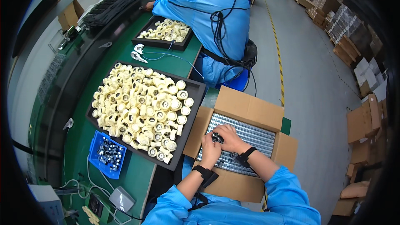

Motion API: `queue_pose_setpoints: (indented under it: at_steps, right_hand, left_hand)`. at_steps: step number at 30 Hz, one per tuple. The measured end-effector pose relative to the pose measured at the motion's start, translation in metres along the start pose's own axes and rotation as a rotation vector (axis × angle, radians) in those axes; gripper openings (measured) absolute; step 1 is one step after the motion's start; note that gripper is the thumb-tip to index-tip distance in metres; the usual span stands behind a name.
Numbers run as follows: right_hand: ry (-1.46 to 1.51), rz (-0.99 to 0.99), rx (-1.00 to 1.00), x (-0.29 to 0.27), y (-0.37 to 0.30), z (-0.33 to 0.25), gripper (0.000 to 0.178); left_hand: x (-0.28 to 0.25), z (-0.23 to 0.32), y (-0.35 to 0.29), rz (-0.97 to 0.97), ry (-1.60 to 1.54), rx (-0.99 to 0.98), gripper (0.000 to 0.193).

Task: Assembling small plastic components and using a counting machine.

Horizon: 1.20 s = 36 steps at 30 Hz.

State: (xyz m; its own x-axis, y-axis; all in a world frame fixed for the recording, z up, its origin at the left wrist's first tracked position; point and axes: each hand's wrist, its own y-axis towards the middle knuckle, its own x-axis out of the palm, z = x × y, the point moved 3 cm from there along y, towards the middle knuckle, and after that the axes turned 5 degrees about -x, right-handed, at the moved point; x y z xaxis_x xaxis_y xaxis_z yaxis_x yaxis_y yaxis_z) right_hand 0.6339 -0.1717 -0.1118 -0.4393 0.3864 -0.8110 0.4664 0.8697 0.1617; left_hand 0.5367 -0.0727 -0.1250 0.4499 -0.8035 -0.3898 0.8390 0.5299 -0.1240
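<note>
Both my hands are together over an open cardboard box (248,107) filled with tight rows of small shiny metal cylinders (246,131). My left hand (211,150) has its fingers curled around a few small dark metal parts (217,137). From the right, my right hand (228,136) closes on the same parts, with its fingertips meeting the left ones. The fingers cover much of these parts, so their exact shape is hidden. Below my hands, some loose dark pieces lie over the rows.
Left of the box, a black tray (192,100) heaped with cream toothed plastic wheels (141,100) stands on the green bench (79,158). A blue bin (96,141) holds metal rings. Ahead, a co-worker in blue (212,16) sits by another black tray (160,45). Cables (91,183) cross the bench.
</note>
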Motion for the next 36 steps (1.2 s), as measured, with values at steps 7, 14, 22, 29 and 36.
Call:
queue_pose_setpoints:
  at_steps: [7, 14, 22, 29, 36]
  right_hand:
    - [0.106, 0.185, 0.415, -0.017, -0.03, 0.021, 0.049]
    - [-0.02, 0.056, 0.869, -0.003, -0.01, -0.009, 0.046]
    - [-0.084, 0.305, 0.693, 0.037, -0.01, -0.017, 0.037]
    - [-0.018, 0.259, 0.641, 0.033, -0.01, -0.022, 0.033]
    - [-0.013, 0.331, 0.522, 0.044, -0.016, -0.014, 0.024]
  left_hand:
    - [0.005, -0.003, 0.001, -0.103, 0.272, -0.049, 0.053]
    - [0.019, -0.024, 0.029, -0.358, 0.131, -0.434, 0.066]
    - [0.033, -0.019, 0.043, -0.372, -0.607, -0.728, 0.062]
    - [0.01, 0.038, 0.032, -0.392, -0.84, -0.893, 0.044]
    - [0.041, -0.016, 0.036, -0.503, -1.086, -0.83, 0.037]
